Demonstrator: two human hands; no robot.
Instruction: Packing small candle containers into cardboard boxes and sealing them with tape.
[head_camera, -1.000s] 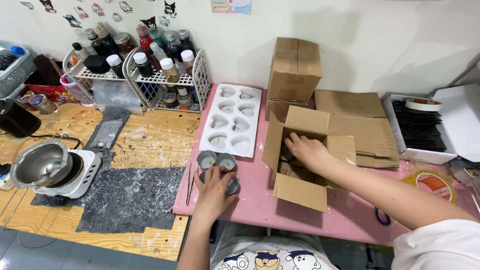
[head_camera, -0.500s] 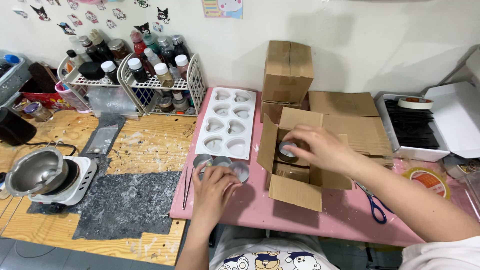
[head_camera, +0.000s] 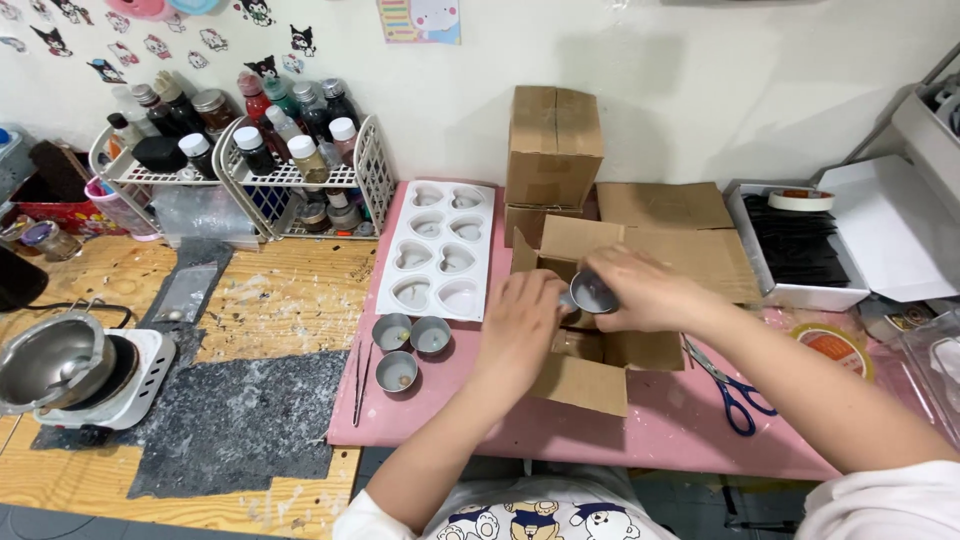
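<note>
Small metal cup (head_camera: 592, 293) sits clamped in my right hand (head_camera: 645, 290), tilted on its side over the open cardboard box (head_camera: 590, 345), its mouth turned toward my left hand (head_camera: 522, 318), whose fingers are closed on the cup's near edge. Three more metal cups (head_camera: 410, 348) stand upright, mouths up, on the pink surface (head_camera: 450, 420) just left of the box. Beyond them lies a white heart mould (head_camera: 440, 250), its long axis running away from me.

The scene is bright and evenly lit, seemingly from overhead. A soft shadow of the tall box (head_camera: 553, 145) falls on the wall (head_camera: 700, 80) toward 2 o'clock. The steel pot (head_camera: 52, 362) at 9 o'clock shows mild glare. Focus is sharp at centre. Wide-angle distortion bends the edges, most at 3 and 9 o'clock.
</note>
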